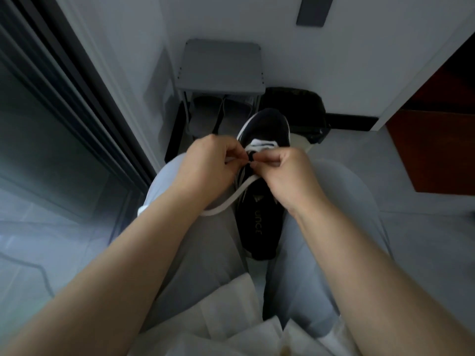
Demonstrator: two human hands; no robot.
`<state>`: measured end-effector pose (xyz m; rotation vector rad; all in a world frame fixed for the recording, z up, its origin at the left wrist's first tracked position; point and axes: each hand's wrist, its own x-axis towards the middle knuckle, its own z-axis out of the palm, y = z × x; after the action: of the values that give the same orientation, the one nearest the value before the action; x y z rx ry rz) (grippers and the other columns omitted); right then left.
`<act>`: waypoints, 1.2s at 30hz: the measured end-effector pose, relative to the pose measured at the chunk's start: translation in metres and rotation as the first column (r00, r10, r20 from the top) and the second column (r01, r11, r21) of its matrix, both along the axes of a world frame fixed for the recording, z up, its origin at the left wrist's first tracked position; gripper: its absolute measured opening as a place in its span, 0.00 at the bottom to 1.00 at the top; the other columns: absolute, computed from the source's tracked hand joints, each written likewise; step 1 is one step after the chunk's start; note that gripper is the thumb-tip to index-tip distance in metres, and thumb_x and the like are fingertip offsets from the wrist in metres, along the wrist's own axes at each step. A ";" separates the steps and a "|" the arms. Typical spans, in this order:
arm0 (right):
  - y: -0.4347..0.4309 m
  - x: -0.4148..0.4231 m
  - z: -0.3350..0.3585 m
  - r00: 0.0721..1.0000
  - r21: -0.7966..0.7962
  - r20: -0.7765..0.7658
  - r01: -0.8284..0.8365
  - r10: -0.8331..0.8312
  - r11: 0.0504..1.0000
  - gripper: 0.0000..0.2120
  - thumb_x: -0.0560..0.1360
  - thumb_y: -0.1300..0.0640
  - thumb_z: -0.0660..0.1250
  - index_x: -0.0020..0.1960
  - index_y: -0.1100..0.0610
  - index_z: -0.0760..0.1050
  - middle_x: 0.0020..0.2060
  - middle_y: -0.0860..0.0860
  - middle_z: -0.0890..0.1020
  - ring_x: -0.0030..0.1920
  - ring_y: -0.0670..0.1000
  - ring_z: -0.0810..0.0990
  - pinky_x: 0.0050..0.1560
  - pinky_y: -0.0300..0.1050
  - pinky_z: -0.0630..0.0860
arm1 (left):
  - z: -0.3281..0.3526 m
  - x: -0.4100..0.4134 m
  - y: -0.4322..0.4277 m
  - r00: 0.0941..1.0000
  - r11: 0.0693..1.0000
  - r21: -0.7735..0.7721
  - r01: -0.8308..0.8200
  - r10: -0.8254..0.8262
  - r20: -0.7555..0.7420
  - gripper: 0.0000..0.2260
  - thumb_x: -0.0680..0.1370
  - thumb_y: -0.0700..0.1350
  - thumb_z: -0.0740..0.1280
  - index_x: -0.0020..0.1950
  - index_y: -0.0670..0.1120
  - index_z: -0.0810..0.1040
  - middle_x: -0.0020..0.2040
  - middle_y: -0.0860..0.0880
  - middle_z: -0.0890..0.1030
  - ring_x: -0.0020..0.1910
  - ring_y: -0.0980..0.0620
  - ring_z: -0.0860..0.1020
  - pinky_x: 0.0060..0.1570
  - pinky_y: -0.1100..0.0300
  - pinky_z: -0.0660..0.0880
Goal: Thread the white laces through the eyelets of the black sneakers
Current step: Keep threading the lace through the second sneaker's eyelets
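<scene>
Bare forearms reach out over a white garment to the black sneaker, which lies lengthwise between thighs in pale grey trousers, toe pointing away. Only its foremost eyelets look laced. The left grip is curled, pinching the white lace at the sneaker's left edge. The right grip pinches a stretch of lace over the tongue; which eyelet it works is hidden behind the fingertips. Slack trails across the left thigh. The lace looks flat, soft and limp, so it should be taken just behind its stiff tip; the sneaker seems light and apt to roll unless it is steadied. Beyond are a pale tiled floor, a grey shoe rack with slippers beneath, a black bag, white walls and a dark door frame.
</scene>
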<state>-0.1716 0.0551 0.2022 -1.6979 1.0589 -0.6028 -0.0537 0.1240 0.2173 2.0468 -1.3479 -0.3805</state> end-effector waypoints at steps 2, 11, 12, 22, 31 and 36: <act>0.000 -0.001 -0.003 1.000 -0.014 0.000 0.005 -0.005 1.000 0.07 0.72 0.64 0.70 0.38 0.54 0.81 0.33 0.47 0.81 0.40 0.48 0.82 0.49 0.49 0.78 | -0.002 0.000 0.000 1.000 1.000 -0.003 0.008 -0.008 0.001 0.02 0.72 0.43 0.71 0.42 0.50 0.83 0.39 0.52 0.83 0.43 0.55 0.81 0.41 0.66 0.71; -0.003 -0.001 -0.007 1.000 0.033 -0.011 0.021 -0.020 0.999 0.14 0.72 0.63 0.70 0.32 0.47 0.78 0.30 0.41 0.82 0.38 0.40 0.82 0.44 0.38 0.76 | -0.003 -0.002 -0.004 0.999 0.999 -0.033 0.040 -0.041 -0.026 0.04 0.73 0.40 0.69 0.41 0.48 0.83 0.39 0.51 0.84 0.43 0.53 0.81 0.44 0.62 0.72; -0.003 -0.001 -0.005 1.000 0.027 -0.017 0.018 -0.018 0.999 0.13 0.73 0.63 0.69 0.34 0.48 0.79 0.32 0.43 0.83 0.38 0.42 0.82 0.43 0.38 0.76 | -0.003 -0.002 -0.004 0.999 0.998 -0.044 0.052 -0.053 -0.013 0.05 0.73 0.39 0.68 0.41 0.47 0.83 0.39 0.51 0.84 0.42 0.53 0.80 0.43 0.62 0.72; 0.002 0.005 -0.005 0.975 -0.293 -0.210 0.011 -0.076 0.956 0.10 0.75 0.58 0.64 0.39 0.62 0.79 0.35 0.55 0.82 0.37 0.53 0.80 0.38 0.52 0.76 | -0.007 -0.006 -0.004 0.983 0.992 -0.085 0.097 -0.082 0.162 0.08 0.70 0.40 0.63 0.38 0.43 0.82 0.35 0.46 0.82 0.38 0.44 0.79 0.38 0.60 0.70; -0.001 0.005 0.001 0.984 -0.107 -0.159 0.062 -0.078 0.992 0.10 0.74 0.60 0.65 0.35 0.54 0.79 0.35 0.55 0.84 0.39 0.54 0.82 0.41 0.47 0.77 | -0.002 -0.010 -0.002 0.999 1.000 -0.028 0.006 -0.005 0.042 0.07 0.74 0.37 0.65 0.46 0.44 0.82 0.44 0.46 0.83 0.47 0.47 0.79 0.48 0.52 0.74; 0.001 0.005 0.001 0.968 -0.189 -0.246 -0.002 -0.045 0.982 0.10 0.75 0.60 0.63 0.40 0.61 0.80 0.34 0.56 0.82 0.37 0.54 0.81 0.37 0.45 0.74 | 0.000 -0.011 -0.005 0.999 0.999 -0.023 -0.039 0.039 0.012 0.07 0.74 0.37 0.65 0.45 0.45 0.82 0.44 0.48 0.83 0.47 0.50 0.78 0.48 0.57 0.72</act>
<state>-0.1665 0.0558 0.2027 -1.9685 1.2308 -0.5249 -0.0645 0.1187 0.2172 2.0564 -1.3122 -0.3338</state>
